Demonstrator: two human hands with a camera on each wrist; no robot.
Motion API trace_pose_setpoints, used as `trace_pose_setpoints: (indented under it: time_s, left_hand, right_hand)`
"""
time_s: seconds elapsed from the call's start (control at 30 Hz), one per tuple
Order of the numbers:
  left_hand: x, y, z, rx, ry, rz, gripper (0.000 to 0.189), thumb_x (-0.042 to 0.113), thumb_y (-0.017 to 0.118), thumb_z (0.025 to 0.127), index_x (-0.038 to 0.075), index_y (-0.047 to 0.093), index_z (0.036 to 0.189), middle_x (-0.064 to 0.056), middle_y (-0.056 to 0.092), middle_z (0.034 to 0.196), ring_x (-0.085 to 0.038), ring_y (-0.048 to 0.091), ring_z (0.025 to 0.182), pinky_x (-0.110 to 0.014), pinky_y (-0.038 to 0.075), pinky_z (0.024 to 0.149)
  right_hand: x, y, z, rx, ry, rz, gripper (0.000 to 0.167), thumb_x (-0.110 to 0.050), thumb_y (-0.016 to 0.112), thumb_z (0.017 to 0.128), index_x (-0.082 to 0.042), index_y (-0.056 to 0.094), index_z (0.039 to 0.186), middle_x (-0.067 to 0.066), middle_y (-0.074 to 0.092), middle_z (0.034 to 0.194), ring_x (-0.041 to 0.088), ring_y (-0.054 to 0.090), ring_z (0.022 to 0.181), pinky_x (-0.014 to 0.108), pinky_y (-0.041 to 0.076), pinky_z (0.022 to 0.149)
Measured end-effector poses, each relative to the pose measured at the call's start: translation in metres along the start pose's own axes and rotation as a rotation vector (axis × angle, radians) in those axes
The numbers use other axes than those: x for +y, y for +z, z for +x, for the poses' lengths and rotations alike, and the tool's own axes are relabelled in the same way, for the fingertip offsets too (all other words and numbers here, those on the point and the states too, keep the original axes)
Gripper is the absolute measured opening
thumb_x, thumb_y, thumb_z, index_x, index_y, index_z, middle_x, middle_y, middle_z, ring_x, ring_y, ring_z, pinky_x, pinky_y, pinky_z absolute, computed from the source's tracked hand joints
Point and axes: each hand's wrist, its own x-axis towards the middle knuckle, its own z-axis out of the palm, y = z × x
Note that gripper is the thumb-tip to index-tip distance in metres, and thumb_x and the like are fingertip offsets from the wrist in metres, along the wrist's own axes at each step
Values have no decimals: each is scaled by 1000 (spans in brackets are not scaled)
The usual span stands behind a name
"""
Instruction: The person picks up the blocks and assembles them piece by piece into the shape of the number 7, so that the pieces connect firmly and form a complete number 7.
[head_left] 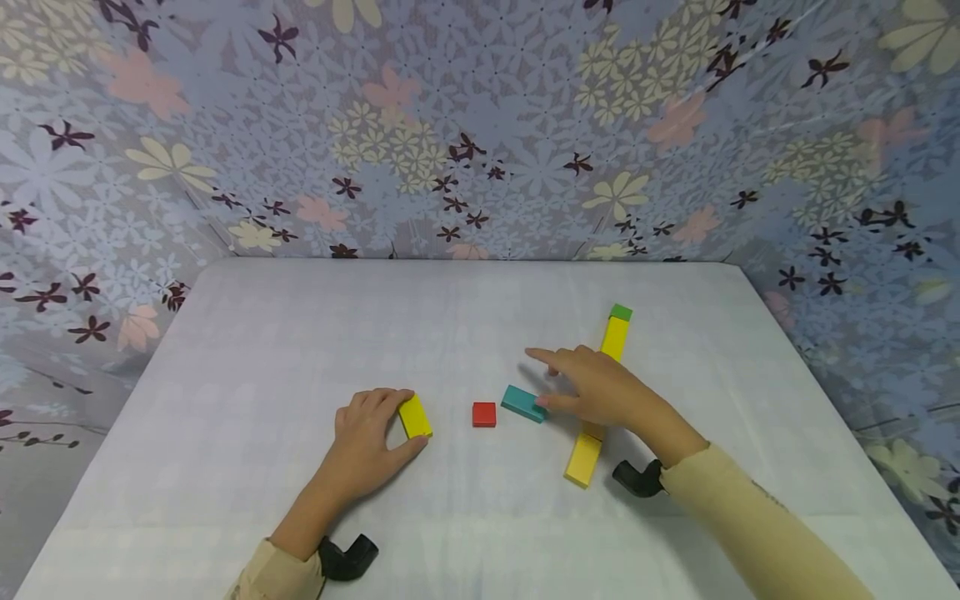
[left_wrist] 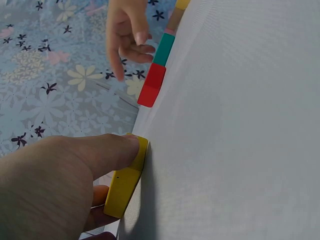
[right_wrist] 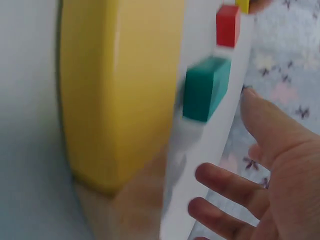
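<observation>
My left hand (head_left: 367,437) pinches a yellow block (head_left: 415,417) by its two ends, thumb at the near end and fingers at the far one. In the left wrist view the thumb lies on this yellow block (left_wrist: 123,192), with fingertips behind it. My right hand (head_left: 600,390) hovers over the table with index finger stretched out and the other fingers loosely bent, holding nothing. Its thumb overlaps the end of a teal block (head_left: 522,403) in the head view; the right wrist view shows a gap between thumb and teal block (right_wrist: 206,90). Between the hands lies a small red block (head_left: 483,415).
Under and beside the right hand runs a line of blocks: a green one (head_left: 621,312) at the far end, a yellow one (head_left: 615,337), a wood-coloured piece (head_left: 592,430) and a nearer yellow one (head_left: 582,461). A white cloth (head_left: 300,325) covers the table; flowered fabric (head_left: 480,125) hangs behind.
</observation>
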Motion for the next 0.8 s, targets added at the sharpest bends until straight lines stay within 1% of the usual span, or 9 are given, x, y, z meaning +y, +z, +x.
trace_pose_setpoints:
  time_s: [0.17,0.23,0.3,0.43,0.6,0.8]
  left_hand:
    - [0,0,0,0,-1,2,63,43,75,84,16,56,138,-6,57,134,-30,44,126,-52,31,93]
    - [0,1,0,0,0,3,63,43,75,84,16,56,138,-6,57,134,-30,44,126,-51,31,93]
    - [-1,1,0,1,0,5,63,43,75,84,16,56,138,-6,57,134,-30,44,126,-51,31,93]
    - [-1,1,-1,1,0,8,63,43,75,84,16,56,138,-6,57,134,-31,44,126,-52,31,93]
    - [-1,1,-1,0,-4,8,64,43,75,84,16,55,138,-7,56,135,-31,44,126,-52,31,94]
    - [0,2,0,3,0,4,64,43,75,84,16,56,138,-7,57,135,-31,44,126,-52,31,94]
  right_hand:
    - [-13,5,-4,-43,-91,-54,78,-51,73,85,-33,37,153,-9,66,108,12,56,98,33,47,84]
    - [-15,6,-5,-54,-116,-69,80,-49,74,85,-33,37,153,-9,64,106,11,55,95,32,47,83]
    - [-17,7,-5,-62,-134,-88,80,-47,74,85,-33,36,154,-8,63,107,11,54,95,33,48,86]
    - [-17,9,-5,-71,-155,-101,75,-43,73,87,-30,39,152,-4,64,112,13,55,97,35,48,89]
    - [-16,10,-4,-49,-177,-112,65,-35,72,90,-30,44,149,-3,64,113,14,56,97,35,49,87]
    - [-12,11,-6,-23,-169,-200,59,-29,70,93,-32,47,147,-3,63,116,15,56,95,32,51,84]
